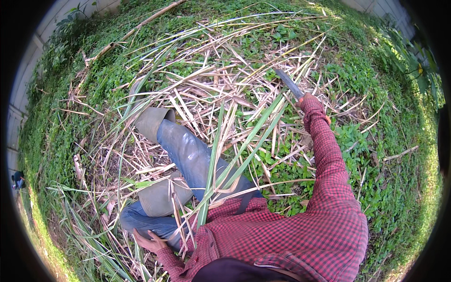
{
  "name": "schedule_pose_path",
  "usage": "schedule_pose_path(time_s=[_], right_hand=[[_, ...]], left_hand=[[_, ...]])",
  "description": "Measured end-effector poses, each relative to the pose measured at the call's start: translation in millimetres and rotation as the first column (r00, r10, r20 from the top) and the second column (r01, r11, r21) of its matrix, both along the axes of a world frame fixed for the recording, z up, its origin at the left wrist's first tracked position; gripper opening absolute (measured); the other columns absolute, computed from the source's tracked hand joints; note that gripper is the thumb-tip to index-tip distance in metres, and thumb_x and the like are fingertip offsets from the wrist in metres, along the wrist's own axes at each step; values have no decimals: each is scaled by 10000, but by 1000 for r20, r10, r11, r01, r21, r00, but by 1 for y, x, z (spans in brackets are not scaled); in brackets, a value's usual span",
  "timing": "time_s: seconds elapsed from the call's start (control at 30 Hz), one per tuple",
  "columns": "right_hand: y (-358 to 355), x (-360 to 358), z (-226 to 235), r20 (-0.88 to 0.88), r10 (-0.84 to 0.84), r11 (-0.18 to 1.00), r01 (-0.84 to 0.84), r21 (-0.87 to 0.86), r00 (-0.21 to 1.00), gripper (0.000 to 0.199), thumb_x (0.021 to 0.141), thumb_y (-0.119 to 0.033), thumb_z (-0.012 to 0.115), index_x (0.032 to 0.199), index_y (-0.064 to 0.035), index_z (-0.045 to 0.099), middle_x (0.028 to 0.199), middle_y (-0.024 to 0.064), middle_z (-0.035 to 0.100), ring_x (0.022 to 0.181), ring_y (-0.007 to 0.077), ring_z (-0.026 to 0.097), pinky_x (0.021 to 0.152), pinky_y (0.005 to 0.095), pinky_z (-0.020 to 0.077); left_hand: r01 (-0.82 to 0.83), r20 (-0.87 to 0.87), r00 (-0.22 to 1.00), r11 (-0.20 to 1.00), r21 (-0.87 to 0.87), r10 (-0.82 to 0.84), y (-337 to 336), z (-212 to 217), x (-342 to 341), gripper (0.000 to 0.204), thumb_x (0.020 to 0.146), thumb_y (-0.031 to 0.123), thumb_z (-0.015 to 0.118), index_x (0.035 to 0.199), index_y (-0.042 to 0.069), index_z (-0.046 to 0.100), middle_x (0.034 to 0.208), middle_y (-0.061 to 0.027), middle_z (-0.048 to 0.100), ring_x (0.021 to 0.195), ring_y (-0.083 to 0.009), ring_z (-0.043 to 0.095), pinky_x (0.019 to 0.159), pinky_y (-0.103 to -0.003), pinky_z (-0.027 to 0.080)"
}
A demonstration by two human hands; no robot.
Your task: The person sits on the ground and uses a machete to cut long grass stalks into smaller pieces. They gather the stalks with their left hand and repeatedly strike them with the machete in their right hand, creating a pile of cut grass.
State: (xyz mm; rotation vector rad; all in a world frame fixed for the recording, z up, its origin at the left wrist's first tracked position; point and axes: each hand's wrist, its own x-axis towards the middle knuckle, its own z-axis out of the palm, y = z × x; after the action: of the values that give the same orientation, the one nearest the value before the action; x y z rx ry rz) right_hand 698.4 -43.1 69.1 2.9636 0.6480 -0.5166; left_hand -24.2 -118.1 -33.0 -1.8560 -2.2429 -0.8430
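My right hand (pixel 307 101) is stretched out to the front right, its fingers wrapped round the handle of a machete (pixel 290 84). The dark blade points forward and left, over dry leaf litter, and a bit of orange shows behind the wrist. At the lower left, my left hand (pixel 151 242) rests against my bent knee in blue jeans (pixel 155 221), thumb and fingers apart, holding nothing that I can see. Long green and straw-coloured blades of leaf (pixel 221 164) lie across my legs and lap, apart from both hands.
Dry strips of leaf (pixel 211 91) cover the ground ahead, among low green plants (pixel 357 150). Long thin stalks (pixel 253 28) lie farther off, with a brown branch (pixel 141 23) at the far left. Pale walls (pixel 23 84) edge the plot.
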Motion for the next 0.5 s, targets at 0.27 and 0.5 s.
schedule_pose_path(time_s=[0.27, 0.5], right_hand=[[72, 29, -20, 34, 49, 997, -51, 51, 998, 539, 704, -306, 717, 1164, -74, 558, 1144, 165, 580, 1046, 309, 573, 914, 399, 452], [193, 104, 24, 88, 39, 927, -69, 368, 995, 707, 660, -423, 747, 1166, 15, 520, 989, 159, 616, 843, 271, 605, 759, 380, 481]], left_hand=[[-28, 31, 999, 996, -90, 31, -17, 10, 10, 516, 900, 301, 480, 1311, 12, 365, 1310, -217, 365, 1224, -369, 346, 1037, -474, 258], [-62, 70, 995, 985, -159, 74, -21, 8, 21, 509, 898, 278, 477, 1324, 27, 355, 1310, -213, 370, 1220, -368, 353, 1037, -469, 270]])
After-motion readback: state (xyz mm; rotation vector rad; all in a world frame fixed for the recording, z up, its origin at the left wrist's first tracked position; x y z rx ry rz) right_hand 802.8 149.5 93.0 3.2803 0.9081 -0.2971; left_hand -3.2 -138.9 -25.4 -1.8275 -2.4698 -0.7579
